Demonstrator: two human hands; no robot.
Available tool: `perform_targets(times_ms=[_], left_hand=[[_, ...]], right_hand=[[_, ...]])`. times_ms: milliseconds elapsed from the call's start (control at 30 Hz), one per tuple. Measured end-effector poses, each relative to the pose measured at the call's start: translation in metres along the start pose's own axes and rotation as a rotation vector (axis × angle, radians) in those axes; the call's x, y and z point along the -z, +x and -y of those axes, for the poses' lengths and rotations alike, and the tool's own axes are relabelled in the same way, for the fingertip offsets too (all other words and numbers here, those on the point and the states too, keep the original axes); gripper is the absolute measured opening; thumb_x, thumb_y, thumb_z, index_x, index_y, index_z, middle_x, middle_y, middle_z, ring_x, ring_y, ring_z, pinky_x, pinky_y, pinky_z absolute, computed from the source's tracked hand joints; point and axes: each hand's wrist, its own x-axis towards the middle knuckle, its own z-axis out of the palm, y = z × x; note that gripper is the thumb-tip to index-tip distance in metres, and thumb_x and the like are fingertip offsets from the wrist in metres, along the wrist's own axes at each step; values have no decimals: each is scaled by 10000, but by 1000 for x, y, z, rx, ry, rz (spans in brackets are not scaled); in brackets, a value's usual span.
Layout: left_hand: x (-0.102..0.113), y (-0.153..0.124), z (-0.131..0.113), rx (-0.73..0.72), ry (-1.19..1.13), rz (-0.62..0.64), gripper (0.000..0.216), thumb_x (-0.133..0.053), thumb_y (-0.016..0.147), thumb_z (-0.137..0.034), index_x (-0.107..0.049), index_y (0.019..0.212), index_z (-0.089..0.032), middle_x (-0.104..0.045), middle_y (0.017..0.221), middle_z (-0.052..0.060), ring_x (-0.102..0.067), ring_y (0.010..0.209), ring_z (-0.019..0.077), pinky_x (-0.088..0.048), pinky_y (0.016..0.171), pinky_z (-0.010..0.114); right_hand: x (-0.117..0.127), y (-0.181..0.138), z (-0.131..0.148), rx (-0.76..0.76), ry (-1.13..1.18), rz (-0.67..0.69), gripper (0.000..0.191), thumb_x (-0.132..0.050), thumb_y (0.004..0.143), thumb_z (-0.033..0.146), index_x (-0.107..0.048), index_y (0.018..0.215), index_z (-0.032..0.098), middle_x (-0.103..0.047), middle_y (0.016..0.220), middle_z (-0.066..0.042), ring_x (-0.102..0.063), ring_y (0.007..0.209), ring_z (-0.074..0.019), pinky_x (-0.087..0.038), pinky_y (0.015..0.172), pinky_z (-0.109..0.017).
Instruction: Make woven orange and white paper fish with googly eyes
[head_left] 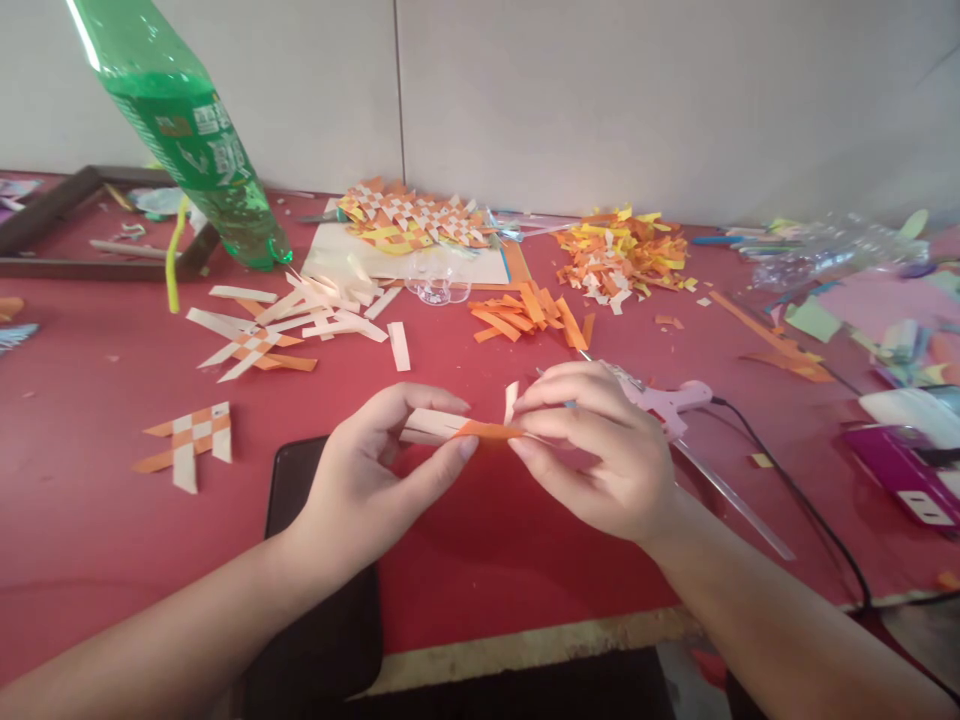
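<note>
Pinching the strips (491, 430) right between both sets of fingertips: left hand (375, 460) grips the cream side, right hand (607, 455) the orange end. Looks like paper, so probably feather-light, a bit springy, easy to crease or tear. I'd hold the 2 ends lightly. Orange pile (529, 315) sits beyond the fingertips.

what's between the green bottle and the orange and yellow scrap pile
In the head view, mainly woven paper pieces on a pale sheet, with clear plastic at its front edge, lie between the bottle and scrap pile.
</note>
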Motion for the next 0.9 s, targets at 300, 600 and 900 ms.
perform_targets(times_ms=[300,600,900], left_hand=[[2,3,-1,269,-224,132,359,-728,823,-235,-561,1140,-234,-600,675,-66,-547,578,46,-452,516,108],[3,5,1,283,-197,195,375,-749,777,-205,-585,1111,-253,-556,676,-70,-492,506,39,-417,465,120],[1,1,4,300,-87,176,191,-744,774,-278,-677,931,-193,-757,864,54,-731,804,202,-568,688,258]], right_hand=[[-3,-5,-4,-363,340,96,79,-608,870,175,-638,803,204,-624,934,-41,-602,901,-178,-501,764,-340],[0,-3,-3,-377,441,186,123,-587,889,200,-628,774,199,-614,910,-26,-587,861,-158,-467,777,-341],[-1,-2,-3,-304,399,290,135,-579,876,195,-610,745,204,-613,868,-24,-570,834,-168,-455,791,-374]])
